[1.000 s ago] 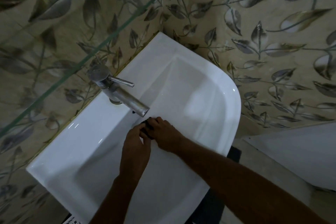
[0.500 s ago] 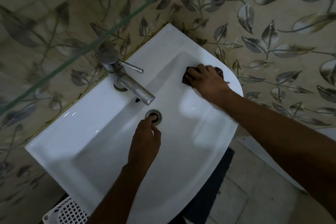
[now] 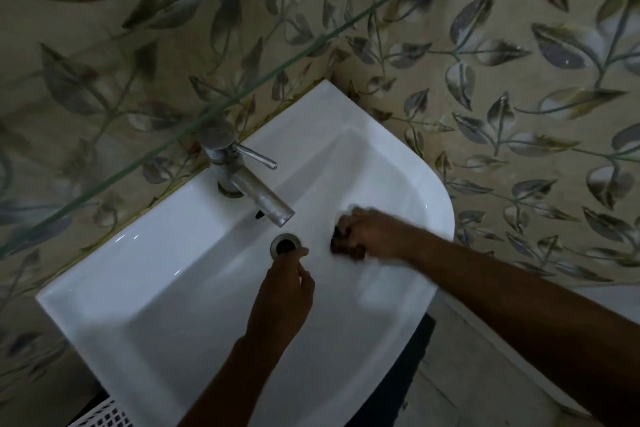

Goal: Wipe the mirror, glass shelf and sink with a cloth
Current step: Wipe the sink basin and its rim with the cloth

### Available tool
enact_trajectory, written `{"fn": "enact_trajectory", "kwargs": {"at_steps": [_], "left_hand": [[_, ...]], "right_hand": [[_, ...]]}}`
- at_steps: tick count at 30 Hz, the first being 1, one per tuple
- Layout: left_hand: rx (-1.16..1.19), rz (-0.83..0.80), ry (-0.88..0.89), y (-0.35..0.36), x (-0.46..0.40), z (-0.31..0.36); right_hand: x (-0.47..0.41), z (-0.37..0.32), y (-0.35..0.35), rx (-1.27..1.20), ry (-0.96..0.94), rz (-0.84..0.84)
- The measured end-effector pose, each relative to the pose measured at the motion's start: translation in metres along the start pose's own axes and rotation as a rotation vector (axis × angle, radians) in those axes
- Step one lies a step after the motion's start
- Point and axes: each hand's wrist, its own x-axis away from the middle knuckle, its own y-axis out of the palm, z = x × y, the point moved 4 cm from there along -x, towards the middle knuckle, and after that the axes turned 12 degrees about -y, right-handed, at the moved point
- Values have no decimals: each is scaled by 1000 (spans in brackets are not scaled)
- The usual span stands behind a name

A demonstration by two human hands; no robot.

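A person's right hand [image 3: 367,236], blurred, grips a dark cloth [image 3: 341,234] against the inner right wall of the white sink [image 3: 166,288], right of the drain [image 3: 284,245]. The left hand [image 3: 282,298], fingers loosely curled and holding nothing, rests just near of the drain, below the metal tap [image 3: 242,177]. A glass shelf [image 3: 194,128] edge crosses the leaf-patterned wall [image 3: 519,80].
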Motion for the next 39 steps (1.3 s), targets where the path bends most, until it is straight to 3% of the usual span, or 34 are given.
{"fn": "enact_trajectory", "kwargs": {"at_steps": [2,6,8,10,15,17,21,25,27,29,33,36,38,39], "left_hand": [[-10,7,-8,-2,1,-6],[-113,-141,-63,1,4,-20],[-157,-191,-88,4,5,-26],[-140,-143,-98,2,4,-29],[115,85,-196,-22,0,-24],[136,113,-203,-32,-2,-22],[113,101,-254,-44,-2,-38],[72,82,-219,-49,5,-51],[49,54,-180,-48,9,-55],[25,0,-153,-41,14,-57],[-15,-151,-72,-12,27,-45],[-32,-302,-29,16,41,-28],[-25,-370,-29,28,48,-17],[-27,-380,-29,31,50,-13]], "right_hand": [[-10,30,-23,197,-11,188],[-20,46,-39,519,40,316],[-26,36,-28,408,161,412],[-32,15,-2,178,210,480],[-52,-81,47,-215,207,342],[-67,-118,53,-344,193,371],[-93,-177,66,-356,-72,263],[-69,-189,57,-486,-274,178],[-50,-175,55,-648,-246,75],[-29,-151,60,-659,-166,-128],[19,-79,48,-441,10,-246],[51,-2,7,-2,273,-25],[67,22,-22,414,286,205],[72,25,-27,496,295,229]]}}
